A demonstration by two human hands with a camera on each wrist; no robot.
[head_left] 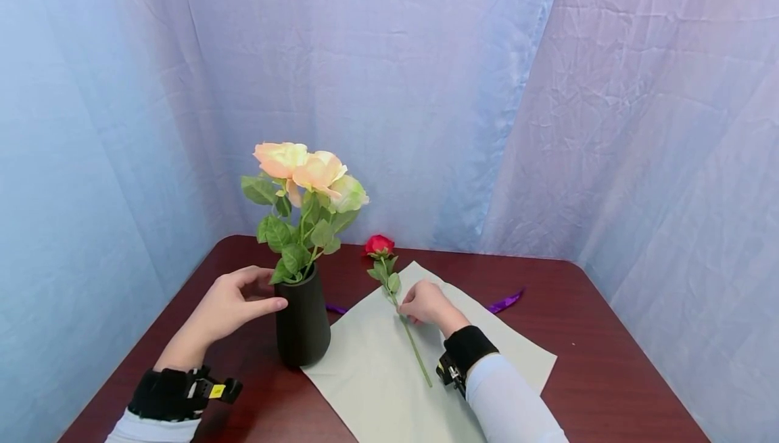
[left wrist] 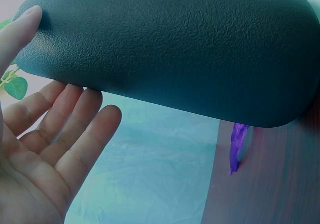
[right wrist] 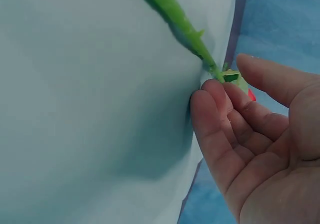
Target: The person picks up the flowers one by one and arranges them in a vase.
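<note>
A black vase [head_left: 302, 324] holding peach and cream roses [head_left: 304, 169] stands on the dark red table [head_left: 608, 362]. My left hand [head_left: 234, 304] is beside the vase, on its left. In the left wrist view the thumb tip touches the vase [left wrist: 175, 49], while the straight fingers [left wrist: 75, 129] stay clear of it. A red rose [head_left: 379, 245] lies on a pale green paper sheet [head_left: 377, 389]. My right hand [head_left: 426, 302] rests over its green stem [head_left: 416, 355]. In the right wrist view loosely curled fingertips [right wrist: 212, 92] touch the stem [right wrist: 175, 14], and the thumb is a little apart.
A purple ribbon [head_left: 505, 302] lies under the far edge of the paper, and its other end shows near the vase [left wrist: 239, 144]. Crumpled blue-white cloth hangs around the table on all far sides. Bare tabletop lies to the right of the paper.
</note>
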